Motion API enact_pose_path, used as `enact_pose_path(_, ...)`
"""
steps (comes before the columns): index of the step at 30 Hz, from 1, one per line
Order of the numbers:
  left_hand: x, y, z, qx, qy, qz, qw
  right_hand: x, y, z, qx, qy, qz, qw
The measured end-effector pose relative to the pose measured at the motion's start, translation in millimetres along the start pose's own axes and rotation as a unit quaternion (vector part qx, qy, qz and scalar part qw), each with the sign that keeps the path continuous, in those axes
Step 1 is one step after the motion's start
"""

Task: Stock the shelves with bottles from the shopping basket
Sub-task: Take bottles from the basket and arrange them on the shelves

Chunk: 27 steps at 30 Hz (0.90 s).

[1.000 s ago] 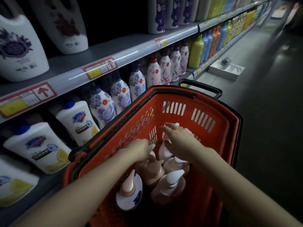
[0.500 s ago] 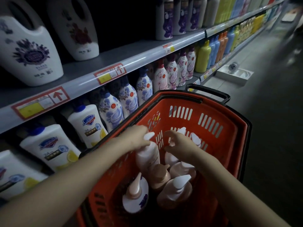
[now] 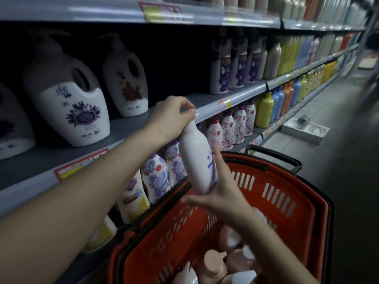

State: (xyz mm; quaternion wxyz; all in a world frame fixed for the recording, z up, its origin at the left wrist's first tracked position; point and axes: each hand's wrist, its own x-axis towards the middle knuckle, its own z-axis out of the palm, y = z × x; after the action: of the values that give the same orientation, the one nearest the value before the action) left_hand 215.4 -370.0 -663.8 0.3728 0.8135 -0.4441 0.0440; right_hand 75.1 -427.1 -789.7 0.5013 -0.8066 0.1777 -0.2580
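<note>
A white pump bottle (image 3: 195,158) hangs above the red shopping basket (image 3: 287,193), close to the middle shelf's edge (image 3: 207,111). My left hand (image 3: 172,115) is closed around its pump top. My right hand (image 3: 221,193) cups the bottle's base from below, fingers spread along its side. Several pink and white pump bottles (image 3: 231,261) remain in the bottom of the basket. On the middle shelf stands a large white jug with a purple flower label (image 3: 75,107), and a second jug (image 3: 127,78) behind it, with bare shelf to their right.
Blue-patterned bottles (image 3: 155,177) and pink-patterned bottles (image 3: 229,128) fill the shelf below. Purple-labelled bottles (image 3: 235,62) stand further along the middle shelf. The basket's black handle (image 3: 274,158) is at its far end. A white tray (image 3: 305,128) lies on the aisle floor.
My left hand has lifted a white bottle out of the basket up to the middle shelf. My right hand left the other bottles and came under its base. The view tilted upward.
</note>
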Motion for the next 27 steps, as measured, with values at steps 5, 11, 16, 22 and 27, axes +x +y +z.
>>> enact_pose_path(5, 16.9, 29.7, -27.9, 0.035, 0.025, 0.021, 0.999, 8.9, -36.2, -5.3, 0.053, 0.083, -0.019, 0.995)
enact_pose_path(11, 3.2, 14.0, -29.5, -0.251, -0.12, -0.129, 0.952, 13.0, -66.2, -21.2, 0.441, -0.127, 0.152, 0.875)
enact_pose_path(16, -15.7, 1.1, -26.6, -0.454, -0.157, -0.174, 0.86, 17.2, -75.8, -17.5, 0.491, -0.16, 0.148, 0.844)
enact_pose_path(22, -21.6, -1.4, -28.8, -0.408, -0.022, -0.177, 0.895, 37.7, -66.0, -0.5, 0.389, -0.126, 0.134, 0.903)
enact_pose_path(27, -7.0, -6.5, -44.9, -0.393, 0.037, -0.129, 0.91, 62.5, -84.9, 6.7, 0.297, -0.015, 0.04, 0.954)
